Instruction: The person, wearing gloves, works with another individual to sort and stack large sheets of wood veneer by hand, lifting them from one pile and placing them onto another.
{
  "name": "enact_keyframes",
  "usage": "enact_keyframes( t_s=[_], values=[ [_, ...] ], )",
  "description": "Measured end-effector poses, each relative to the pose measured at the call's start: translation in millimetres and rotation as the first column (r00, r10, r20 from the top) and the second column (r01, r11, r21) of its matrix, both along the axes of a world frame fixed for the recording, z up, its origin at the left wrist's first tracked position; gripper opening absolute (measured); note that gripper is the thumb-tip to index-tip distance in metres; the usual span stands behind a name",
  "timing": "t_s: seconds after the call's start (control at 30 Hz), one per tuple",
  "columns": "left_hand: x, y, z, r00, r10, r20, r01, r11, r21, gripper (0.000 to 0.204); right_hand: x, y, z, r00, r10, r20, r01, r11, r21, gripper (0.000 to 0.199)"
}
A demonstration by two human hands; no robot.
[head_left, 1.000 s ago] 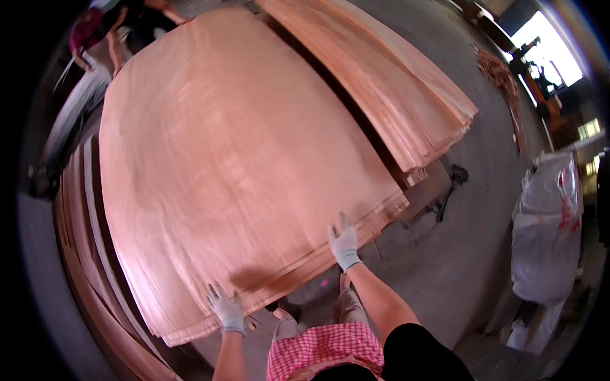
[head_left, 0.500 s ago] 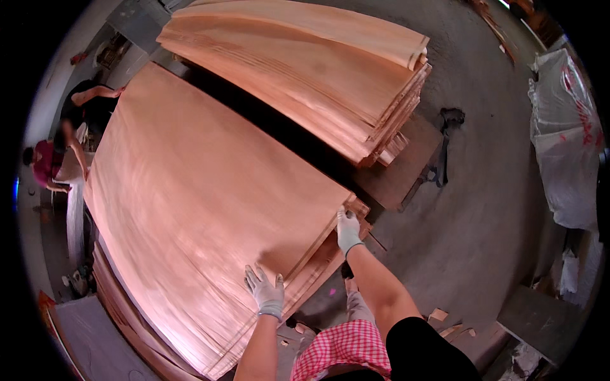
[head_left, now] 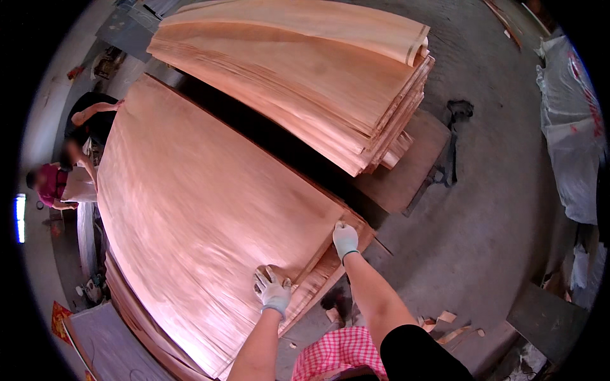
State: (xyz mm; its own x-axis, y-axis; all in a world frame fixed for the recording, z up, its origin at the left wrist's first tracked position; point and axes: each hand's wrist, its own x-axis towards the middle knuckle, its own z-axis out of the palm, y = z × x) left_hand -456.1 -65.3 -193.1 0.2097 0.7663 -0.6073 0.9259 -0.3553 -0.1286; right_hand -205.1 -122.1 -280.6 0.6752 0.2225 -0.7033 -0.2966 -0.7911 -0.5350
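Note:
A broad, thin reddish wood veneer sheet lies on top of a stack of such sheets. My right hand, in a white glove, is closed on the sheet's near right corner. My left hand, gloved too, rests with fingers spread on the sheet by its near edge. A small dark patch shows around the left fingertips; whether it is shadow or a gap I cannot tell. Below the sheet's edge, layers of the lower stack show. At the far left end, a co-worker's hand touches the sheet.
A second veneer stack stands beyond a dark gap, next to a brown board. Two people are at the far left, one in a maroon top. Plastic-wrapped goods stand at right. Wood scraps lie on the floor.
The sheet's near right corner has shifted slightly left and down in the view with my right hand. My left hand has moved a little right and down along the sheet.

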Motion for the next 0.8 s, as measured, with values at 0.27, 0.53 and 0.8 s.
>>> enact_keyframes(
  t_s=[0.27,0.53,0.8],
  values=[
    [23.7,-3.6,-7.5,0.994,-0.035,0.108,0.039,0.999,-0.029,0.085,24.2,-37.1,-60.6,0.987,-0.115,0.115,0.089,0.973,0.214,0.049],
    [-52.4,26.6,39.4,0.868,0.120,0.482,-0.138,0.990,0.003,0.073,40.7,-99.9,22.4,0.963,-0.101,-0.250,0.206,0.875,0.438,0.024],
    [-38.9,-56.6,47.5,0.747,0.190,0.637,-0.276,0.960,0.037,0.051,321.2,-126.2,48.6,0.887,-0.221,0.405,0.098,0.948,0.302,0.038]
  ],
)
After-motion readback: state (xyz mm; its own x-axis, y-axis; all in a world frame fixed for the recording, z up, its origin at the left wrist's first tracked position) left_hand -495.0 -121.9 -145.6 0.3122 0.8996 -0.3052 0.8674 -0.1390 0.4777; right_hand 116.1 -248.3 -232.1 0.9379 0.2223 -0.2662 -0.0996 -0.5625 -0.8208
